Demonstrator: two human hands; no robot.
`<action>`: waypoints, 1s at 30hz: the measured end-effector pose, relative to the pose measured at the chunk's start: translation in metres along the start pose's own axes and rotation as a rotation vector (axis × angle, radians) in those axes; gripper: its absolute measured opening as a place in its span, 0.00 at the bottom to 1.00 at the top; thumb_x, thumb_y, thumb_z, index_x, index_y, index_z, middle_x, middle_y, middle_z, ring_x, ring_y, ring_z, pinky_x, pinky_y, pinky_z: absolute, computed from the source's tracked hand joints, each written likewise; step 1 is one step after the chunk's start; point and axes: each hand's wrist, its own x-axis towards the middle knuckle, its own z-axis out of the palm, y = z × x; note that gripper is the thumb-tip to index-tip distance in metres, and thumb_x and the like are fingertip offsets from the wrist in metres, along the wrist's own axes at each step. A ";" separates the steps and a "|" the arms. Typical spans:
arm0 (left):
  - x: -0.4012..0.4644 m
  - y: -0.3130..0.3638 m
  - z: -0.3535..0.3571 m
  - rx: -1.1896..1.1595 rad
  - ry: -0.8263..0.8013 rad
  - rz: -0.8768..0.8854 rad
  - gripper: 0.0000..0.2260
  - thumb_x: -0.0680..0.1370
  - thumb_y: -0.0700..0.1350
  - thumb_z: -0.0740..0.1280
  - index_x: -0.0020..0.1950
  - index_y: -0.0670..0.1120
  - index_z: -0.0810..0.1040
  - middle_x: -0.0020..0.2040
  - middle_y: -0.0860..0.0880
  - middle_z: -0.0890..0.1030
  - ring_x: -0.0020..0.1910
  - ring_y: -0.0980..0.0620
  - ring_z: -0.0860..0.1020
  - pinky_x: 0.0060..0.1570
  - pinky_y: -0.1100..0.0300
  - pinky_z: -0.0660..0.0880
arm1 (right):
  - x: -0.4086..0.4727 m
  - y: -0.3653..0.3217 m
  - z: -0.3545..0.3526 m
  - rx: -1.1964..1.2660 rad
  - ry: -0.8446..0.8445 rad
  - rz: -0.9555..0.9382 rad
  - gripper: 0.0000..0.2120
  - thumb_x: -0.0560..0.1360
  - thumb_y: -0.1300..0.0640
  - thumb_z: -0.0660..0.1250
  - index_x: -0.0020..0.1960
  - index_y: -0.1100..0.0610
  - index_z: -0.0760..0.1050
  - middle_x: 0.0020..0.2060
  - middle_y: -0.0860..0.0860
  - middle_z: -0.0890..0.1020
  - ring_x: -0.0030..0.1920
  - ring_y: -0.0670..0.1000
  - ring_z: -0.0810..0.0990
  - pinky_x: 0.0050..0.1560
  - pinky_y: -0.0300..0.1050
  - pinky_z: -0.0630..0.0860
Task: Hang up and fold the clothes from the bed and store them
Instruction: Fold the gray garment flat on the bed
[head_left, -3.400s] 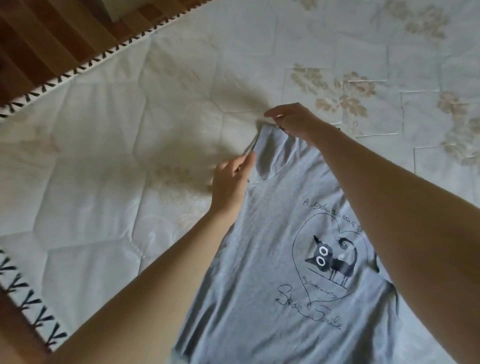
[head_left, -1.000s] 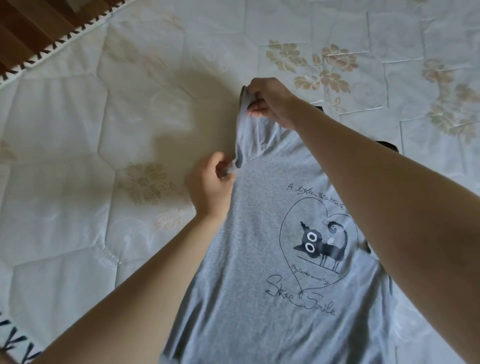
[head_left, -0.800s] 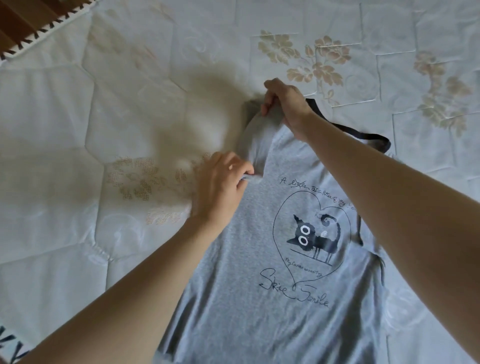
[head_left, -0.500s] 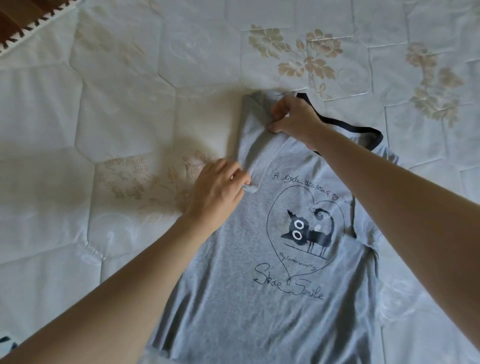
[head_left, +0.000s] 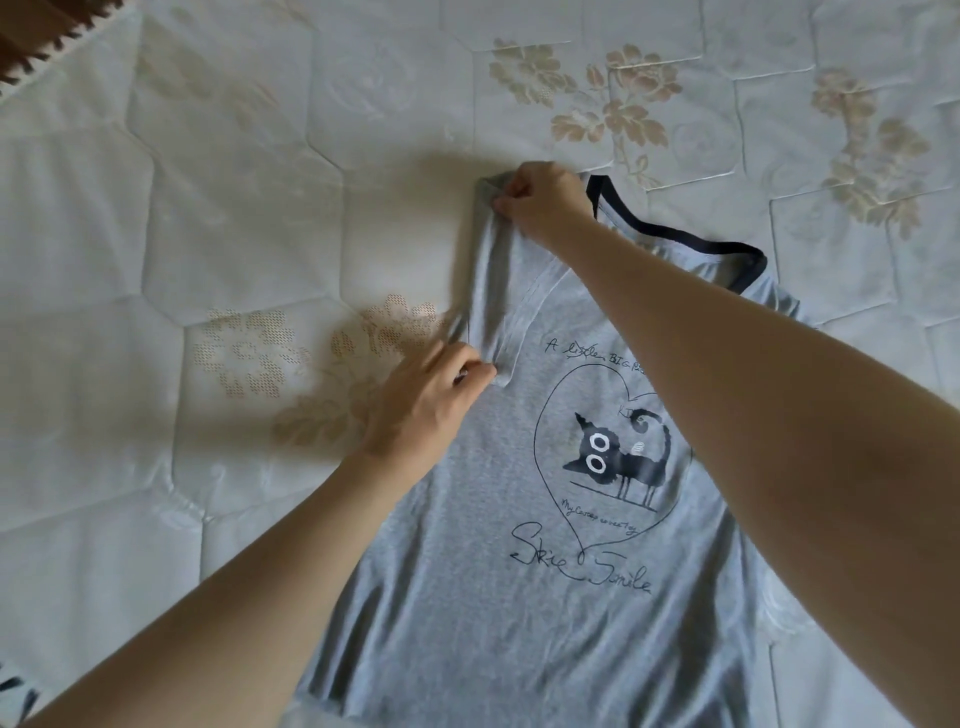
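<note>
The T-shirt's (head_left: 519, 519) sleeve (head_left: 488, 280) is pinched flat (fold underway) by left hand (head_left: 421, 410) and right hand (head_left: 540, 202); side fold judged next.

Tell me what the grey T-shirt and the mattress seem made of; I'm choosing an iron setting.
Grey T-shirt: looks like soft heathered jersey knit, matte, draping in loose folds; fibre unclear. Mattress: glossy woven damask ticking with floral pattern, quilted in hexagons.

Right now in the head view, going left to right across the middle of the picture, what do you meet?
Bare quilted mattress → left hand pinching the folded sleeve → black cat print on the grey T-shirt → right forearm.
</note>
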 end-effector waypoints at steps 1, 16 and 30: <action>0.000 -0.001 0.000 -0.014 -0.009 -0.013 0.12 0.71 0.31 0.66 0.50 0.44 0.81 0.44 0.47 0.79 0.38 0.48 0.71 0.32 0.52 0.73 | 0.002 -0.001 0.002 0.008 0.018 0.014 0.11 0.78 0.51 0.69 0.55 0.57 0.79 0.45 0.50 0.79 0.46 0.51 0.78 0.38 0.40 0.70; 0.015 0.000 0.010 0.167 -0.134 -0.131 0.20 0.74 0.36 0.56 0.63 0.32 0.76 0.61 0.33 0.78 0.63 0.37 0.76 0.68 0.47 0.70 | -0.100 0.006 0.078 -0.001 0.337 -0.468 0.15 0.79 0.62 0.58 0.58 0.67 0.79 0.57 0.61 0.81 0.59 0.62 0.79 0.61 0.56 0.76; -0.006 0.021 0.015 0.273 -0.171 -0.347 0.28 0.82 0.50 0.50 0.76 0.31 0.56 0.76 0.32 0.58 0.77 0.37 0.58 0.75 0.45 0.58 | -0.040 0.025 0.051 -0.508 0.035 -0.324 0.28 0.85 0.46 0.41 0.80 0.54 0.39 0.80 0.54 0.43 0.80 0.52 0.41 0.78 0.55 0.39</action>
